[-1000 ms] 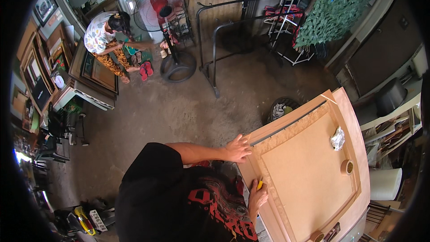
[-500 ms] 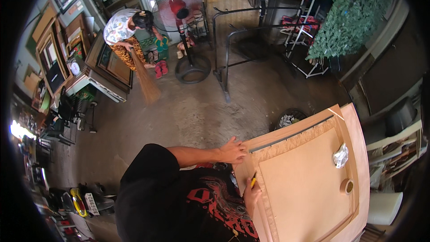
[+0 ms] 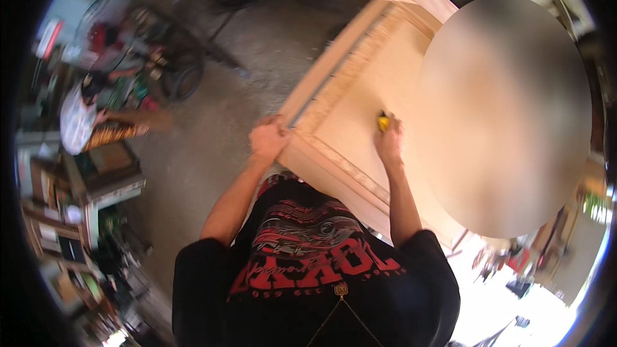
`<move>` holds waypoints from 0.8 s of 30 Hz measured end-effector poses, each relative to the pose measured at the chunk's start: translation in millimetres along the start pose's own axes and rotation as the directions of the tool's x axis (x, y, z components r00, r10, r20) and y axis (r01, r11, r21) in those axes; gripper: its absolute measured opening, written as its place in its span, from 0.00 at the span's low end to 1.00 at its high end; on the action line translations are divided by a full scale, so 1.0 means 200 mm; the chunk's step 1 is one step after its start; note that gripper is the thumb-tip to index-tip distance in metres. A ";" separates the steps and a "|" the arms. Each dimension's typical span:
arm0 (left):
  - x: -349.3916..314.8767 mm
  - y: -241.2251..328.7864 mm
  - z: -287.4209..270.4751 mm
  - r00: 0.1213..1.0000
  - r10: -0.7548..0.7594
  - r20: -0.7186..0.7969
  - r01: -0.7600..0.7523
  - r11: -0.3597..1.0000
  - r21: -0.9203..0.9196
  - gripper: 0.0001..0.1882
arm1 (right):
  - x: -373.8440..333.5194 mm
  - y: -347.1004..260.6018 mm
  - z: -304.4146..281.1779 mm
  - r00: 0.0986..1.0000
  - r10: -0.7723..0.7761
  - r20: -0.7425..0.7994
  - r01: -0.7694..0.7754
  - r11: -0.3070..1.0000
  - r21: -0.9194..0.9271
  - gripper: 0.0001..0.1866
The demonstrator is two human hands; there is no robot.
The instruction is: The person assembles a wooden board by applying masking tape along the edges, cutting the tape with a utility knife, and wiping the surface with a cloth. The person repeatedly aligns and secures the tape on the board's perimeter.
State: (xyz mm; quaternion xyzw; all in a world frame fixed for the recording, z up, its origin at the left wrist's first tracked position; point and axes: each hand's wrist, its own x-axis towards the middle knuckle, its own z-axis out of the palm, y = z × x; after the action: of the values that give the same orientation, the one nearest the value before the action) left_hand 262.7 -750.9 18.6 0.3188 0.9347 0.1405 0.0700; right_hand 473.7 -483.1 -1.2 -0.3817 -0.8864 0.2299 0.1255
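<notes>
A large wooden panel (image 3: pixel 363 90) with a pale flat centre and a raised border frame (image 3: pixel 334 157) lies slanted before me. Along its far-left side a dark strip (image 3: pixel 315 99) runs inside the border. My left hand (image 3: pixel 268 138) is closed over the panel's near-left corner, at the end of that strip. Above the pale centre, my right hand (image 3: pixel 389 140) grips a small yellow-and-black tool (image 3: pixel 384 121), whose exact kind is blurred. A smeared grey-beige oval hides the panel's right part.
On the left a person (image 3: pixel 78 119) bends with a broom (image 3: pixel 138 117). Behind that person are a fan (image 3: pixel 106 35) and its round base (image 3: pixel 182 80). Stacked wooden frames (image 3: pixel 106 167) stand at the left. Concrete floor (image 3: pixel 193 148) lies between them and the panel.
The view has swung right, so the person and fan now sit farther left. My right hand has moved with the tool from the panel's near border to over its centre.
</notes>
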 end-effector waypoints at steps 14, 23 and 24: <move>0.14 0.00 -0.14 0.971 0.208 0.114 -0.207 0.978 -0.028 0.23 | -0.34 0.04 -0.17 0.960 0.033 -0.279 -0.022 0.999 0.042 0.25; 0.07 -0.04 -0.14 0.896 0.434 0.095 -0.438 0.899 0.020 0.19 | -1.02 0.00 -0.43 0.851 0.448 -0.274 -0.429 0.894 0.129 0.24; 0.06 -0.05 -0.16 0.883 0.462 0.082 -0.466 0.884 0.034 0.19 | -1.11 0.01 -0.47 0.819 0.478 -0.318 -0.459 0.878 0.137 0.24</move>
State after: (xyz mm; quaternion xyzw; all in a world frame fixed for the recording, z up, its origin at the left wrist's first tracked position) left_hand 239.7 -757.4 45.5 0.5395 0.8317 0.1169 0.0596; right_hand 662.8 -616.2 69.2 -0.6183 -0.7231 0.2077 0.2276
